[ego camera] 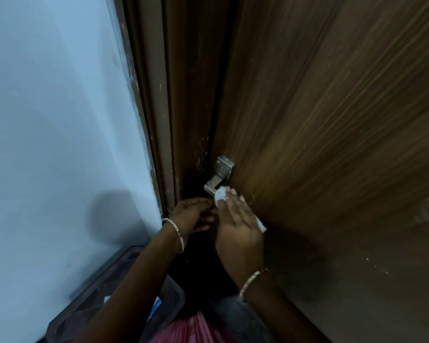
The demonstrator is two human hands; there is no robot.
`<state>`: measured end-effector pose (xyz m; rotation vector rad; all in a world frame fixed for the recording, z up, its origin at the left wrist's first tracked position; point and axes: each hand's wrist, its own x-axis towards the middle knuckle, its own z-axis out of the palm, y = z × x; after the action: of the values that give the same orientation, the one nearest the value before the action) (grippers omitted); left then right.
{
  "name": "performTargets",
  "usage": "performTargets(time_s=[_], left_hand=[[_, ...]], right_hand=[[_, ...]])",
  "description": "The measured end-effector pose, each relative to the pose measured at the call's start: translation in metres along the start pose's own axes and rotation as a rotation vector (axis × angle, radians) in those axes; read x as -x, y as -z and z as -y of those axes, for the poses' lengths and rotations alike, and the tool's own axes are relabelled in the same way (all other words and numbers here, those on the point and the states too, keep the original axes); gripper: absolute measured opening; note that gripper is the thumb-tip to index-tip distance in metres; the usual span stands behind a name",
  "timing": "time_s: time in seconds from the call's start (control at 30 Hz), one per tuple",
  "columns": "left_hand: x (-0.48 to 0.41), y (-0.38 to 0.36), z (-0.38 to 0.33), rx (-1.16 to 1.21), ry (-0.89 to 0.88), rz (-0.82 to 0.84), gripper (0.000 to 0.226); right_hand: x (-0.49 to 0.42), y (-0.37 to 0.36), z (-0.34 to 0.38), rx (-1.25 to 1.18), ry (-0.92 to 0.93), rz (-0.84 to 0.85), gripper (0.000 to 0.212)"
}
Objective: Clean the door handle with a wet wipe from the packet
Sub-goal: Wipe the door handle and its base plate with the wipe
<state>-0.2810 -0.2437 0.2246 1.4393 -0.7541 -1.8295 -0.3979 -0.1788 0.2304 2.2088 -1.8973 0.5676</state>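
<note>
Door handle (224, 165): lower centre of frame, just above my fingertips.
Right hand (238, 224): nearer; straight fingers press wet wipe (220, 194) against its lower end.
Left hand (192, 215): curled alongside; I cannot tell its grip.

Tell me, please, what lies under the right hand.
A white wet wipe peeks out at the fingertips and outer edge of the right hand, against the metal handle. The hand covers the wipe's middle.
</note>
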Motion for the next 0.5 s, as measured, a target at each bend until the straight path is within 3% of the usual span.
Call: performTargets(time_s=[0.17, 0.33, 0.5], left_hand=[[0.0, 0.006, 0.001, 0.147, -0.045, -0.041, 0.026], [0.008, 0.015, 0.002, -0.02, -0.006, 0.013, 0.017], [0.005, 0.027, 0.006, -0.097, -0.159, -0.053, 0.014]], right_hand=[[-0.039, -0.02, 0.04, 0.068, 0.002, 0.113, 0.042], [-0.014, 0.0, 0.021, -0.018, -0.001, 0.078, 0.048], [0.008, 0.019, -0.004, -0.107, -0.033, -0.02, 0.053]])
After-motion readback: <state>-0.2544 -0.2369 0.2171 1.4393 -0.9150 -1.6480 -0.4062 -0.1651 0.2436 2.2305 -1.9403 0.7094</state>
